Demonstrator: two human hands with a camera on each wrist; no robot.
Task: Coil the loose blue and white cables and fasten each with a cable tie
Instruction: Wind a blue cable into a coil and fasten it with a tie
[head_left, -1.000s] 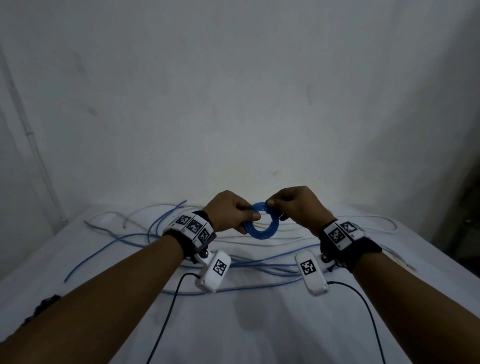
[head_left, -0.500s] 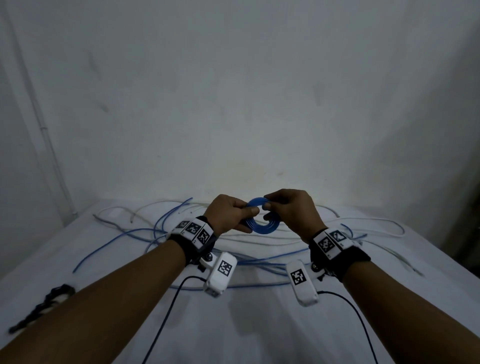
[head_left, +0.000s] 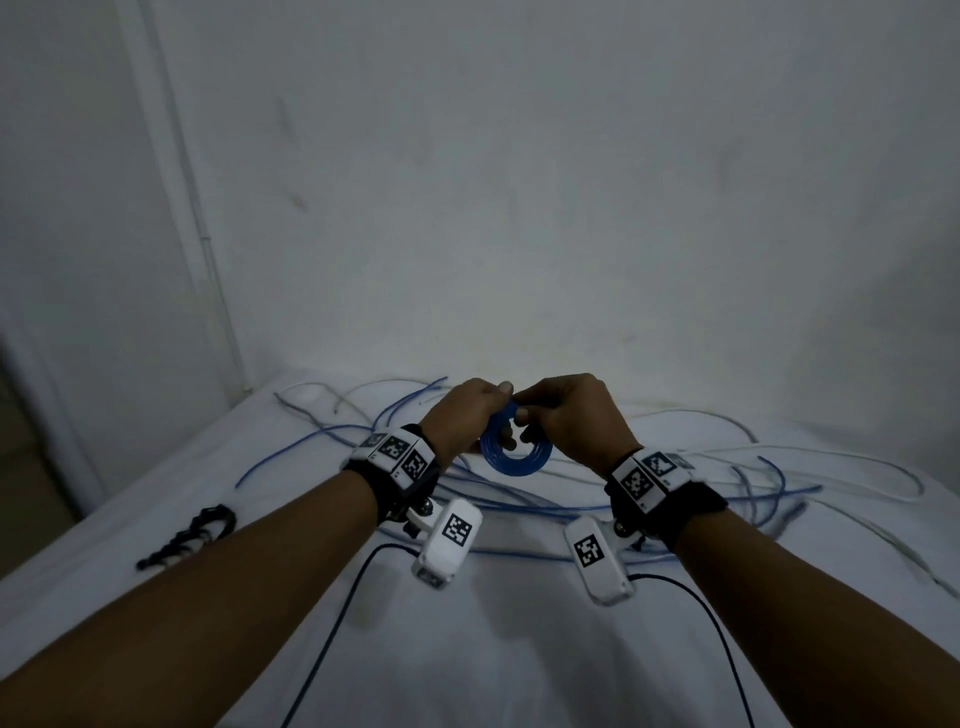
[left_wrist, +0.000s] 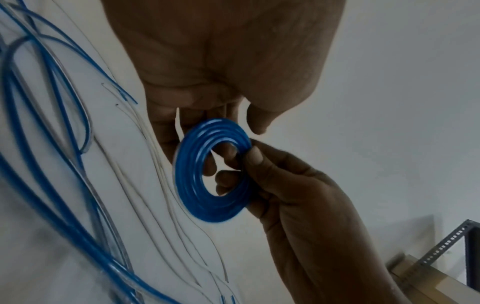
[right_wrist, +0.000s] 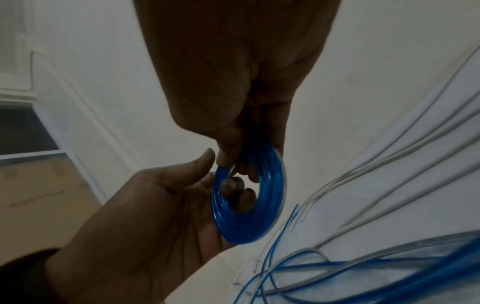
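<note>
Now both left hand (head_left: 467, 415) and right hand (head_left: 569, 415) pinching finished blue coil (head_left: 515, 454) aloft, untied; next likely fetching black ties (head_left: 189, 535) one-handed.

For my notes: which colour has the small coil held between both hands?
Blue. The coil shows best in the left wrist view, held by the left hand and right hand.

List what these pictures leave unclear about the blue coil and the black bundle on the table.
- Blue coil: whether a tie already binds it; head view too small, wrist views blocked by fingers.
- Coil's loose end: hidden behind the left hand and right hand.
- Black bundle: too small and dark in the head view to identify.
</note>
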